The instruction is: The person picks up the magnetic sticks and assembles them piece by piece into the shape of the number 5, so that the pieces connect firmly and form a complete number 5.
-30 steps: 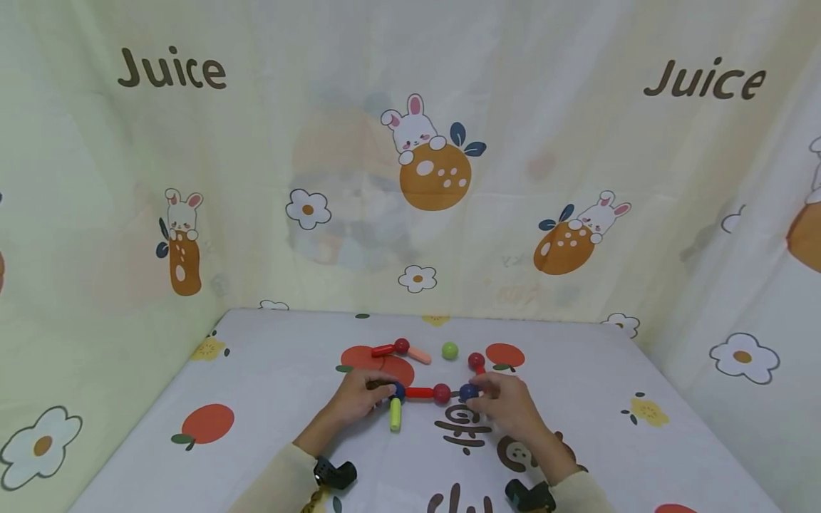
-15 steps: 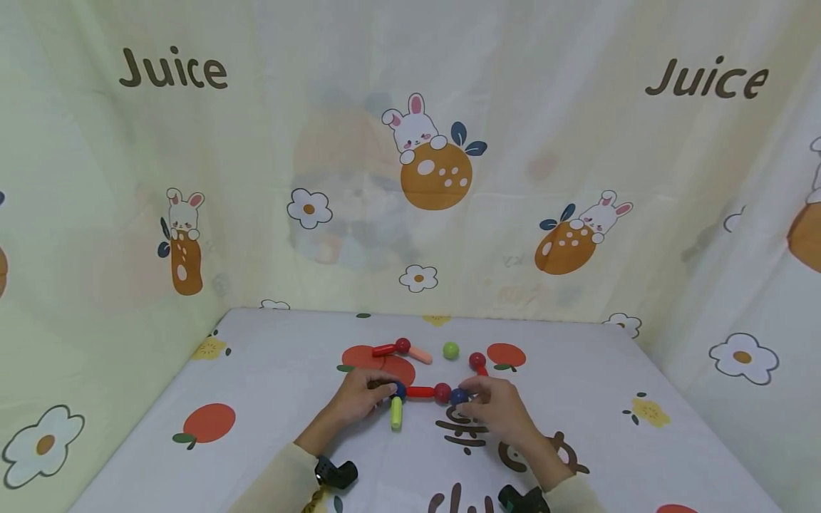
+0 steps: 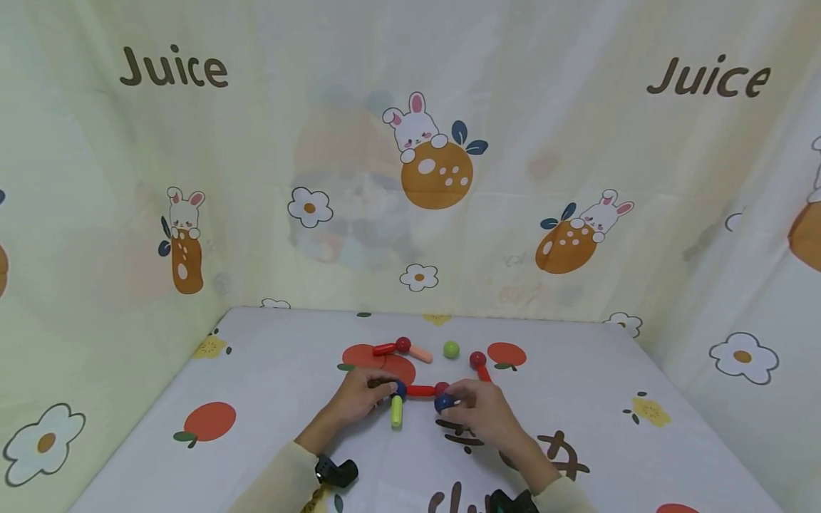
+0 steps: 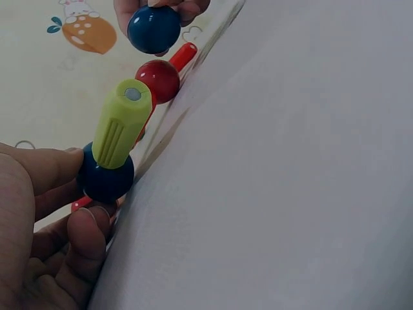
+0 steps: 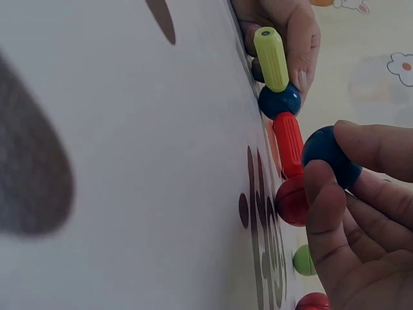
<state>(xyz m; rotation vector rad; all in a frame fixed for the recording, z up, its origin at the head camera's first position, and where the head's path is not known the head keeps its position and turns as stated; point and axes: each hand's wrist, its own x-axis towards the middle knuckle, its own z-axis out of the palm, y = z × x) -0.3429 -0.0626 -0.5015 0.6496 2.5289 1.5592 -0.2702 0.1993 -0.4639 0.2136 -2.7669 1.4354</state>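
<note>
My left hand pinches a blue ball between thumb and fingers, low at the table. From this ball a yellow-green rod sticks out toward me. A red rod runs right from it to a red ball. My right hand pinches a second blue ball with thumb and fingertips. That ball sits just in front of the red ball in the head view, partly covering it; a gap between the two shows in the left wrist view.
Farther back lies a red ball with a red rod and a pink rod joined to it. A loose green ball is to its right. Another red ball with a red rod lies beyond my right hand. A printed white cloth covers the table.
My right hand has moved left with its blue ball, from right of the red ball to in front of it. The left hand and its joined pieces have stayed in place.
</note>
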